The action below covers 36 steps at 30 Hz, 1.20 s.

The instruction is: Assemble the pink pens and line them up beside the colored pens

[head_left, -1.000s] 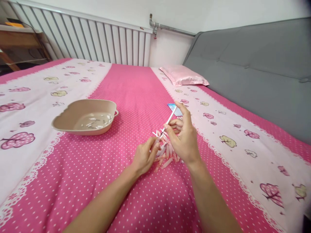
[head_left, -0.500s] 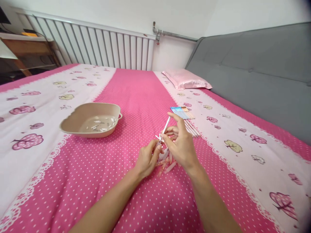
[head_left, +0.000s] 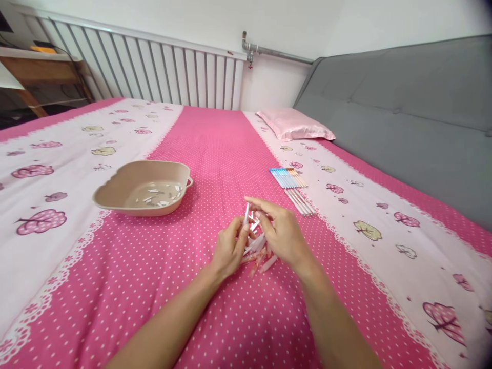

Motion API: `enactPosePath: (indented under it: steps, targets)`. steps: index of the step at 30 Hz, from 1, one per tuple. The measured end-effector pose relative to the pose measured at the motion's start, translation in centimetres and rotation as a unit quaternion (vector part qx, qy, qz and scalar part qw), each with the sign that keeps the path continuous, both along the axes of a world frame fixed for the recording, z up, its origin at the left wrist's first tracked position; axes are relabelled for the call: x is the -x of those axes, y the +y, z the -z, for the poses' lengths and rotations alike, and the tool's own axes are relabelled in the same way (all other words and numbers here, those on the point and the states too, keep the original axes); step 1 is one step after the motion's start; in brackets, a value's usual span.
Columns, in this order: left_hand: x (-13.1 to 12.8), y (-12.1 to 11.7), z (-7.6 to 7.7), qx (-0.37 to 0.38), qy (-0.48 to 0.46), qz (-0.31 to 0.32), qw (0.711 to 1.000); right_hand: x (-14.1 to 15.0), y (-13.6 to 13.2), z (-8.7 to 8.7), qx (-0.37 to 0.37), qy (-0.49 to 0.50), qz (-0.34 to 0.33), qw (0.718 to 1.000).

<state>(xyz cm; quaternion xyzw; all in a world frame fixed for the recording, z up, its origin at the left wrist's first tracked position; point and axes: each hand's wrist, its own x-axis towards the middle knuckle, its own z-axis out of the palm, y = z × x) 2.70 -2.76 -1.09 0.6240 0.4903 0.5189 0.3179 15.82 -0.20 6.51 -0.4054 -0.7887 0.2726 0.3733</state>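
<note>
My left hand (head_left: 230,245) pinches the lower part of a slim white pen (head_left: 246,212) that stands almost upright. The tip of my right hand's (head_left: 283,231) index finger rests on the pen's upper end, while its thumb and other fingers are curled in close beside it. Under and between both hands lies a pile of loose pen parts (head_left: 257,256), white, clear and pink-patterned; my fingers partly cover it. Beyond my right hand, a row of pens with blue and brown ends (head_left: 288,178) lies side by side, with several pinkish-white pens (head_left: 300,202) below them.
A beige plastic basin (head_left: 126,180) with small white pieces in it stands to the left on the polka-dot bedspread (head_left: 154,287). A pink pillow (head_left: 295,124) lies at the back right, by the grey headboard (head_left: 403,113). A white radiator (head_left: 172,72) runs along the wall.
The pen's upper end has moved down and left, and it stands more upright. My right hand has lowered, its index finger now on top of the pen instead of alongside it.
</note>
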Motion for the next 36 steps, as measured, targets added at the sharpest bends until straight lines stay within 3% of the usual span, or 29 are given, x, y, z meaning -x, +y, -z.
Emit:
enactPosePath:
  steps: [15, 22, 25, 29, 36]
  targets:
    - [0.0, 0.1, 0.3, 0.002, -0.017, 0.004, 1.000, -0.4, 0.1, -0.4, -0.001, 0.028, -0.019, 0.999]
    - [0.0, 0.1, 0.2, 0.005, -0.016, -0.004, 1.000, -1.8, 0.3, -1.1, 0.016, 0.000, 0.044, 0.999]
    - [0.0, 0.3, 0.2, 0.005, -0.011, -0.007, 1.000, -2.5, 0.3, -1.5, 0.035, -0.006, 0.033, 0.999]
    - [0.1, 0.4, 0.2, 0.002, -0.001, -0.011, 1.000, -2.7, -0.4, -2.5, 0.030, 0.054, -0.006, 0.998]
    - [0.1, 0.5, 0.3, 0.001, -0.008, -0.013, 1.000, -2.8, -1.6, -3.9, -0.037, 0.124, -0.006, 0.992]
